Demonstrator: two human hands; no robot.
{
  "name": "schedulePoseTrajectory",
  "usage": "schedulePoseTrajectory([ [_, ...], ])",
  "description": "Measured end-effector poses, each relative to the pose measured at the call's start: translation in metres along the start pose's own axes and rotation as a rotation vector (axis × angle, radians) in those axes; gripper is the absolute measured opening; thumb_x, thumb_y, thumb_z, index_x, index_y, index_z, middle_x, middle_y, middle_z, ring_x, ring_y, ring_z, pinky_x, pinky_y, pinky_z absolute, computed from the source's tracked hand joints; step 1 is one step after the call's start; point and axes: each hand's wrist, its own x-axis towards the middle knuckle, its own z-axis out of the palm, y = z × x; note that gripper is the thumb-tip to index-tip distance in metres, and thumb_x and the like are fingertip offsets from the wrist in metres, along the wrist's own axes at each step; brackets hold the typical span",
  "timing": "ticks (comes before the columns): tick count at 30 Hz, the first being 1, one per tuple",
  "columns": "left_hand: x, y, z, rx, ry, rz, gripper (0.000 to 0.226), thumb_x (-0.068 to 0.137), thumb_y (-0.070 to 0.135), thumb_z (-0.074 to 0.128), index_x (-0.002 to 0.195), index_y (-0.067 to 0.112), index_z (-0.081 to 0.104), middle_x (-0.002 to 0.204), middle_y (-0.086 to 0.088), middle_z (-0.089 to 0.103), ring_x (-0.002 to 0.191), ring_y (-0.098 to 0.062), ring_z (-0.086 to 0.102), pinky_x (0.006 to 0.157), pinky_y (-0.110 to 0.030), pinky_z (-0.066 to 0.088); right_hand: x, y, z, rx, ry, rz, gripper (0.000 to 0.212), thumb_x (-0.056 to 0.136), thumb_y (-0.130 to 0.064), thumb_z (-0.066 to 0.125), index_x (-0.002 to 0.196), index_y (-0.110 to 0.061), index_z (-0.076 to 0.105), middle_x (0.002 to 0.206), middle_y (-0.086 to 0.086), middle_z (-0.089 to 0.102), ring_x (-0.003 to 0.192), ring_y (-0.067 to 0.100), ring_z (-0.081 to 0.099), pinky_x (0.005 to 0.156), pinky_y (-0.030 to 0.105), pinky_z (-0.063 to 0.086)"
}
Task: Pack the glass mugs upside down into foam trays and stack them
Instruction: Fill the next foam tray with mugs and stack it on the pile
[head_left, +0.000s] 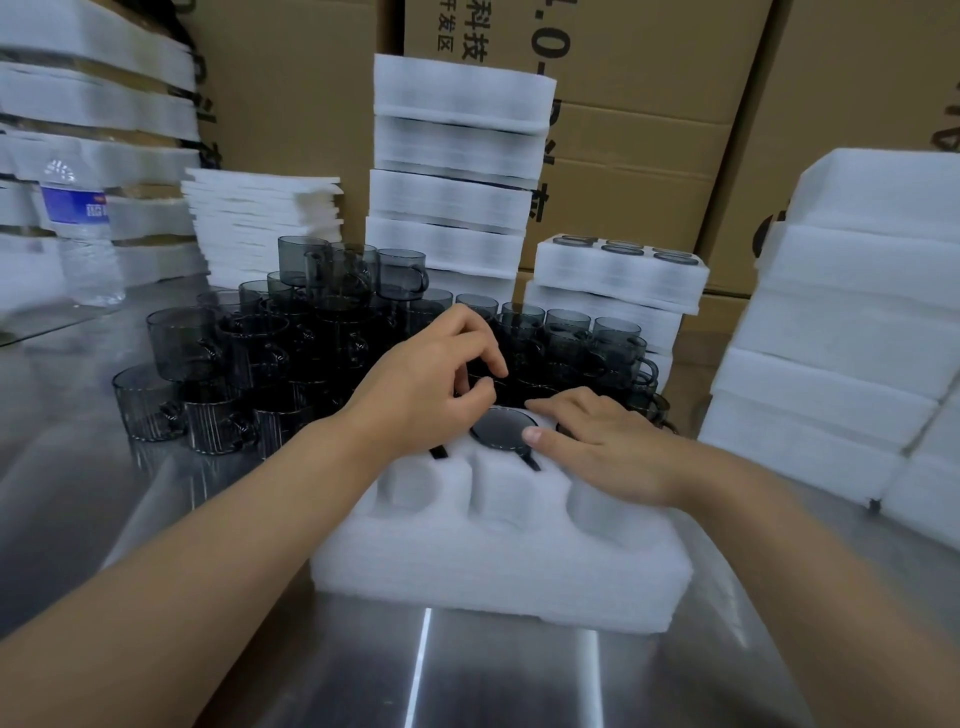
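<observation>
Steadying a mug (501, 427), base-up in the middle back slot of the tray (498, 561), the right hand (597, 441) lies flat; the left hand (431, 384) curls, its hold unclear. Uneven pressure could jam the handle (532, 461) against foam

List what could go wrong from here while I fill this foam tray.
1. The left hand is close to the piled glass mugs, which are stacked loose several high. A nudge might topple some onto the steel table.
2. The right hand lies flat on the foam tray, thumb on the seated mug. If its handle sits askew in the slot, pressing down may stress the glass.
</observation>
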Motion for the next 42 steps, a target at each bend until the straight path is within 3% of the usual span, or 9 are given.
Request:
schedulePoseTrajectory([
  [10,0.001,0.000,0.000,0.059,-0.026,-0.021,0.011,0.082,0.016,0.060,0.083,0.026,0.065,0.102,0.019,0.047,0.081,-0.008,0.052,0.067,-0.034,0.048,0.002,0.002,0.002,-0.016,-0.004,-0.004,0.064,0.094,-0.064,0.021,0.151,-0.037,0.014,0.152,-0.013,0.019,0.142,0.014,0.013,0.114,0.036,0.014],
  [14,0.001,0.000,-0.001,0.092,-0.019,-0.028,0.011,0.082,0.016,0.060,0.086,0.023,0.067,0.103,0.017,0.049,0.093,-0.008,0.050,0.076,-0.036,0.048,0.003,0.002,0.002,-0.017,0.003,-0.004,0.064,0.094,-0.064,0.022,0.151,-0.037,0.015,0.151,-0.012,0.019,0.142,0.015,0.014,0.114,0.036,0.015],
  [18,0.001,0.002,-0.002,0.149,0.012,-0.004,0.010,0.082,0.014,0.062,0.088,0.020,0.068,0.103,0.014,0.049,0.102,-0.008,0.045,0.087,-0.032,0.043,0.002,0.001,0.001,-0.006,0.006,0.001,0.063,0.094,-0.064,0.023,0.150,-0.037,0.016,0.151,-0.012,0.019,0.142,0.015,0.014,0.113,0.035,0.015],
  [23,0.003,0.001,-0.002,0.214,0.102,-0.017,0.012,0.082,0.013,0.062,0.091,0.018,0.068,0.104,0.008,0.054,0.099,-0.008,0.043,0.083,-0.017,0.032,0.001,0.001,0.001,0.010,0.011,-0.002,0.062,0.094,-0.063,0.024,0.150,-0.038,0.017,0.150,-0.012,0.020,0.141,0.014,0.014,0.112,0.034,0.015],
  [28,0.027,0.002,-0.016,0.382,0.264,-0.019,0.021,0.082,0.020,0.062,0.102,0.017,0.065,0.109,0.001,0.054,0.099,-0.018,0.048,0.081,-0.025,0.034,0.001,0.002,0.002,0.015,0.022,-0.007,0.063,0.093,-0.065,0.025,0.149,-0.039,0.019,0.150,-0.014,0.020,0.141,0.013,0.015,0.114,0.037,0.016],
  [31,0.060,-0.010,-0.039,0.422,0.309,-0.174,0.033,0.085,0.027,0.058,0.117,0.021,0.060,0.125,-0.002,0.048,0.106,-0.021,0.050,0.080,-0.031,0.038,0.001,0.004,0.002,0.026,0.014,-0.008,0.063,0.092,-0.066,0.025,0.149,-0.039,0.018,0.149,-0.017,0.019,0.140,0.011,0.015,0.114,0.037,0.015],
  [37,0.112,-0.062,-0.091,0.582,0.017,-0.620,0.041,0.094,0.020,0.040,0.134,0.014,0.049,0.141,-0.018,0.040,0.122,-0.038,0.045,0.101,-0.043,0.039,0.004,0.006,0.005,0.024,0.030,-0.014,0.065,0.090,-0.068,0.024,0.148,-0.040,0.019,0.146,-0.019,0.021,0.136,0.008,0.017,0.112,0.033,0.017],
  [40,0.115,-0.078,-0.099,0.555,-0.217,-0.672,0.038,0.096,0.004,0.035,0.130,-0.006,0.048,0.139,-0.025,0.044,0.126,-0.036,0.042,0.103,-0.039,0.034,0.005,0.007,0.005,0.024,0.034,-0.024,0.065,0.090,-0.068,0.024,0.148,-0.040,0.019,0.144,-0.021,0.021,0.133,0.004,0.018,0.110,0.031,0.017],
  [42,0.111,-0.083,-0.096,0.555,-0.273,-0.694,0.038,0.098,0.004,0.033,0.131,-0.009,0.047,0.140,-0.024,0.044,0.128,-0.035,0.042,0.101,-0.036,0.033,0.005,0.007,0.005,0.028,0.032,-0.025,0.064,0.090,-0.068,0.024,0.148,-0.040,0.020,0.143,-0.022,0.022,0.133,0.004,0.018,0.110,0.031,0.017],
])
